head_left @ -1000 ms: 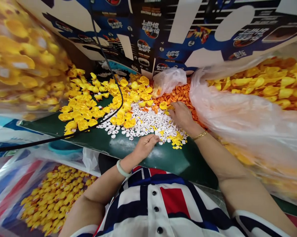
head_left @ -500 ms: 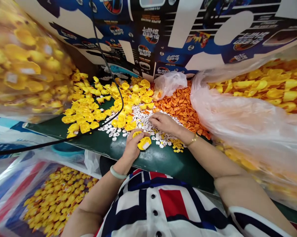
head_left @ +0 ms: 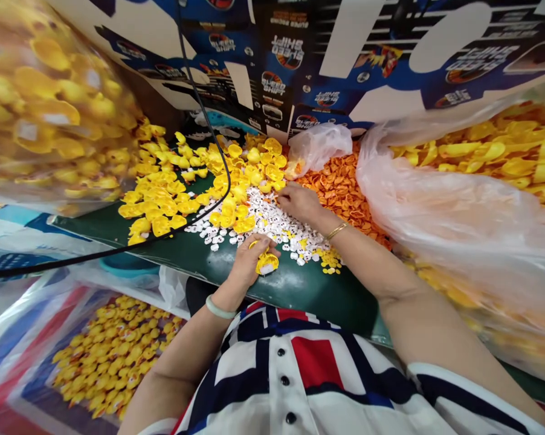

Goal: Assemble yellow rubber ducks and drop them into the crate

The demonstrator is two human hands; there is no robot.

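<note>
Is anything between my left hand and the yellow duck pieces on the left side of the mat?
Yes. A black cable lies across the dark green mat between your left hand and those yellow duck pieces, running along their near side.

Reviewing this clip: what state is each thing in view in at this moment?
Left hand: closed around a yellow plastic duck half.
Right hand: fingers down on the white plastic pieces.
Orange plastic pieces: loose heap.
Clear plastic bag: bulging, right of the heap.
Black cable: slack across the green board.
</note>
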